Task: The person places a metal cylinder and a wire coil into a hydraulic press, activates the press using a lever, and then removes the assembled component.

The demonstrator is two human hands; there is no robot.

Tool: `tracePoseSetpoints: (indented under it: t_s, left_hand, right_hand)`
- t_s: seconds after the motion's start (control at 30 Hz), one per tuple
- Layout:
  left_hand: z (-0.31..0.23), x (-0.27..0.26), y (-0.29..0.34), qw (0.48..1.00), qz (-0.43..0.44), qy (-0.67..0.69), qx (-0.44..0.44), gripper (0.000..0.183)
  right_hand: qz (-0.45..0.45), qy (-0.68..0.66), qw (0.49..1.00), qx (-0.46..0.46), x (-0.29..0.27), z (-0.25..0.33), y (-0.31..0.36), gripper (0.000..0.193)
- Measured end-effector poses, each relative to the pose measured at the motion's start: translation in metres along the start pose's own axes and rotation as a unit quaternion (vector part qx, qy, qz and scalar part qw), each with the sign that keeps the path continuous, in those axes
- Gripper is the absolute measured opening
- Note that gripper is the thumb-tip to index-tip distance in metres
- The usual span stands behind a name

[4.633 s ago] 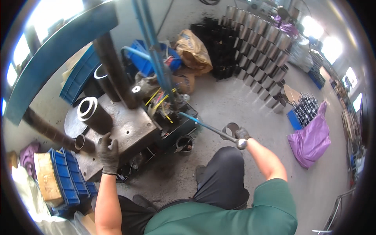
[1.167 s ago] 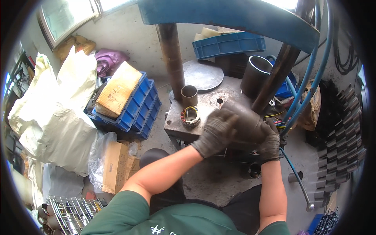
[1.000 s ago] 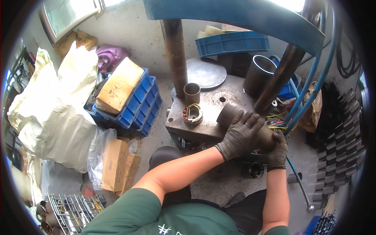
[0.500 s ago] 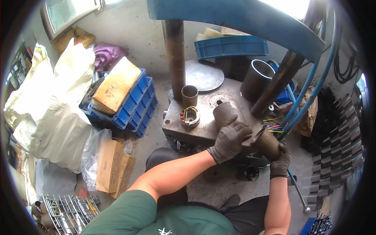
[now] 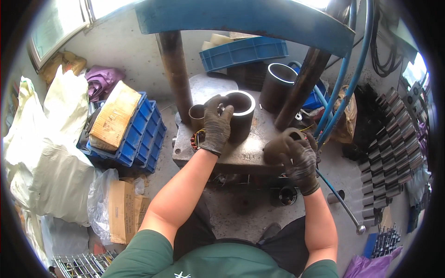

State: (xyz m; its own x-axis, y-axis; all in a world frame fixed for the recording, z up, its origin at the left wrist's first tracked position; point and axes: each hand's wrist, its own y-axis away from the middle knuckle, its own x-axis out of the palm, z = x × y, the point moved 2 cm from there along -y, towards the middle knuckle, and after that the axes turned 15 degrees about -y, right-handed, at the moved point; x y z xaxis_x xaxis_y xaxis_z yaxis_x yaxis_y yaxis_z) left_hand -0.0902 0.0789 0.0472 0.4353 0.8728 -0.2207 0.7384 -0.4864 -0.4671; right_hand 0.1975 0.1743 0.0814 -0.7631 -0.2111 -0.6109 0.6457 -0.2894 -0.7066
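So here we are at the metal counter (image 5: 266,132), mid-frame, with both gloves in play! The right hand (image 5: 301,165), just right of centre, has its fingers wrapped on a dark hollow piece (image 5: 277,147), tilted and smeared by blur over the counter's front right corner. Over to the left hand (image 5: 216,127): fingers bent, thumb set apart, right up by the left side of a thick-walled cylinder (image 5: 242,126). Whether it grips anything or touches that wall, I can't tell from here. The cylinder stands upright near the middle of the frame, its bright rim facing up.

Tucked just left of that glove, there's a small tube (image 5: 196,121), upright, and below it a wire-wound ring (image 5: 194,141), partly hidden by the hand. A second big cylinder (image 5: 275,95) stands farther back, upper right of centre, beside a slanting dark column (image 5: 303,81). Across the top of the frame runs a blue beam (image 5: 245,24). Far right, rows of metal sleeves (image 5: 387,148) are stacked; at left, blue crates (image 5: 147,139) carry a cardboard box (image 5: 115,116).
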Motion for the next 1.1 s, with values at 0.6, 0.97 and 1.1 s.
tracePoseSetpoints:
  t_s: [0.6,0.97,1.1]
  left_hand:
    - [0.032,0.035,0.049,0.977,0.201,0.048,-0.057,0.066]
    - [-0.023,-0.053,0.026,0.933,0.206,-0.29,0.052,0.022]
    - [-0.004,-0.09,0.035,0.856,0.264,-0.443,0.022,0.034]
  right_hand:
    - [-0.049,-0.092,0.976,0.193,0.02,-0.065,0.039,0.024]
    - [0.12,-0.218,0.932,0.263,-0.005,-0.038,0.078,0.015]
    - [0.208,-0.192,0.912,0.297,-0.01,-0.017,0.082,0.016]
